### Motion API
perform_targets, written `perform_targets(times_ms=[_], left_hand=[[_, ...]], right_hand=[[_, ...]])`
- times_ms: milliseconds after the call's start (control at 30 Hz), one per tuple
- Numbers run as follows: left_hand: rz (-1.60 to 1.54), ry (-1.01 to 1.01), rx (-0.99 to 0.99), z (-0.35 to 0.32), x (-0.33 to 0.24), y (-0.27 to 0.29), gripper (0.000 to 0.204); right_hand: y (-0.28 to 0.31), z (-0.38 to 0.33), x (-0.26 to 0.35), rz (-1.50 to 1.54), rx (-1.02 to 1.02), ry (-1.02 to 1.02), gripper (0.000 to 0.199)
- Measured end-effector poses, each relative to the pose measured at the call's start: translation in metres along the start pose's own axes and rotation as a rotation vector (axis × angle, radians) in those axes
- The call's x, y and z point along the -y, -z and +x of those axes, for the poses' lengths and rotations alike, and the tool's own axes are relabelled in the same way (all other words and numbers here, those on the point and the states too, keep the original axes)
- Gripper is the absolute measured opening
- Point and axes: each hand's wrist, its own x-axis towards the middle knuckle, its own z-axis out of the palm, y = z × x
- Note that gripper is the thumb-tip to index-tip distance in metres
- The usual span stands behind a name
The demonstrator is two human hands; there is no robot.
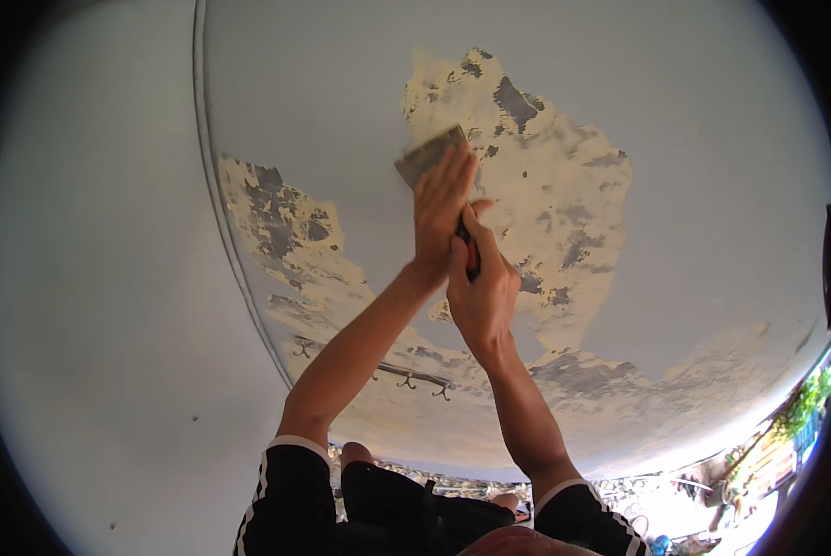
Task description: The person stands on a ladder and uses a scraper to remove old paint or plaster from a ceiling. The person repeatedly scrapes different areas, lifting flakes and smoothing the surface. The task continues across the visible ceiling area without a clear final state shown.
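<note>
Gripping the black-and-red handle (473, 259) of a wide-bladed scraper (430, 157), a person's right hand (483, 295) is steadying the tool against a grey wall (712, 185), while the left hand (443, 208) is laying outstretched fingers over the blade. The scraper is lying at the left edge of a large cream patch (564, 190). Work is apparently standing midway: cream is filling most of that area, yet dark blotches are breaking it up, and a smaller patch (290, 222) farther left is looking rougher and less finished.
</note>
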Motion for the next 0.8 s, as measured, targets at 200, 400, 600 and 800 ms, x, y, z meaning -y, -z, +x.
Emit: perform_targets(times_ms=[200,400,600,800], left_hand=[[0.116,-0.122,-0.241,0.075,0.074,0.034,0.055],[-0.159,-0.073,-0.244,0.131,0.121,0.107,0.047],[0.062,-0.238,0.227,0.05,0.039,0.082,0.066],[-0.022,-0.358,0.465,0.006,-0.039,-0.02,0.065]], right_hand=[[-0.056,0.08,0.055,0.031,0.022,0.123,0.029],[-0.117,0.126,0.121,0.092,0.066,0.213,0.021],[-0.067,0.002,0.044,0.316,-0.166,0.05,0.035],[-0.007,-0.052,-0.027,0.36,-0.425,-0.307,0.038]])
